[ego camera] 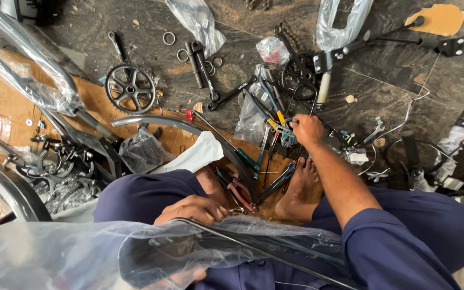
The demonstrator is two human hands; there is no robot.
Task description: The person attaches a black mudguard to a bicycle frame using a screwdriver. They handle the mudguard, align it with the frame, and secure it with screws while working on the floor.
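Head view: right hand (307,130) reaches out onto the floor (393,80), fingers closed on a small tool among the wrenches (275,126). Left hand (193,209) grips a thin metal rod (253,249), which runs from it down-right across the lap over a plastic-wrapped part (81,252).

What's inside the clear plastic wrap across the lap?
Inside the clear plastic wrap lies a dark curved mudguard with a thin metal stay. The left hand rests on its top edge. Glare hides the rest of the contents.
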